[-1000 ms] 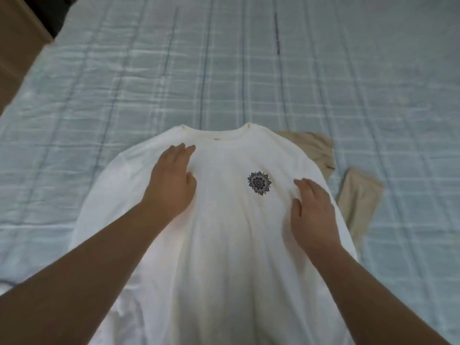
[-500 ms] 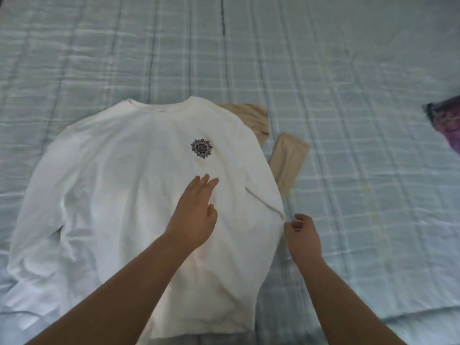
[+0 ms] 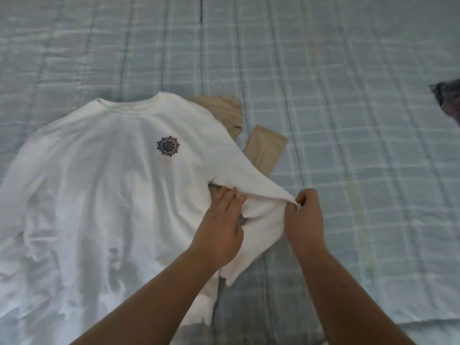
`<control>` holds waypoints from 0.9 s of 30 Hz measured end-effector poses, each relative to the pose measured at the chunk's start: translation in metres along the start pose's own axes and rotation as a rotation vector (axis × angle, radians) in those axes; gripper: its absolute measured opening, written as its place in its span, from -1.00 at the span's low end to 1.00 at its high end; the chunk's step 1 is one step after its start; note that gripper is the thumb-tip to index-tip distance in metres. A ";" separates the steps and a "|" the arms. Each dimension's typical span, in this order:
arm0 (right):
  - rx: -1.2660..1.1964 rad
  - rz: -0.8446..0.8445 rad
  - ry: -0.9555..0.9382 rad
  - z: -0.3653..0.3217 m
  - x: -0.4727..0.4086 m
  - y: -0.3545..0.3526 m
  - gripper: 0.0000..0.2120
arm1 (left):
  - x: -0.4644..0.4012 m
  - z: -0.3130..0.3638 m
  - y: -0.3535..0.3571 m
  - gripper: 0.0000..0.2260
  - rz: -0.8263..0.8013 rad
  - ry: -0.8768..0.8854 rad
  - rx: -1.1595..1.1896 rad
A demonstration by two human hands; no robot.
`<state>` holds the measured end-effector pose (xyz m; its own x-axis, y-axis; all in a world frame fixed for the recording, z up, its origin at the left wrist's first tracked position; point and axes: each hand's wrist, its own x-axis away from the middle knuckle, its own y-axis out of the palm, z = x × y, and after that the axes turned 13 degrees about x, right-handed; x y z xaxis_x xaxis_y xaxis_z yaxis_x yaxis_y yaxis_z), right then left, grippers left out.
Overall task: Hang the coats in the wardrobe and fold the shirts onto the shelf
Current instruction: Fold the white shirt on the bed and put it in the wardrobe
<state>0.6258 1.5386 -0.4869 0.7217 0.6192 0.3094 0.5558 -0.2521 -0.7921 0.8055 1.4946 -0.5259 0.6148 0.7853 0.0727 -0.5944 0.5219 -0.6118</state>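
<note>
A white long-sleeved shirt [image 3: 104, 195] with a dark round flower print on the chest lies face up on the bed. My right hand [image 3: 305, 217] pinches the shirt's right edge and lifts it off the bed. My left hand [image 3: 219, 227] holds the same raised fold of white cloth beside it, fingers curled into the fabric. A beige garment [image 3: 263, 148] lies under the shirt's right shoulder, mostly hidden.
The bed is covered with a pale blue checked sheet [image 3: 348, 120] that spreads far to the right and back. A dark purple garment [image 3: 450, 100] shows at the right edge.
My right hand has taken the shirt's right edge and raised it. My left hand has moved from lying flat on the chest to gripping that fold.
</note>
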 end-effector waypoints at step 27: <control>-0.672 -0.257 0.545 0.090 -0.045 -0.022 -0.66 | -0.052 0.074 0.132 -0.67 0.447 -1.110 1.800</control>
<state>0.5443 1.5838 -0.5311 0.5425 0.3210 0.7763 0.7270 -0.6424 -0.2424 0.6564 1.5473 -0.5521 0.2545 0.3841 0.8875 -0.7009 -0.5591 0.4429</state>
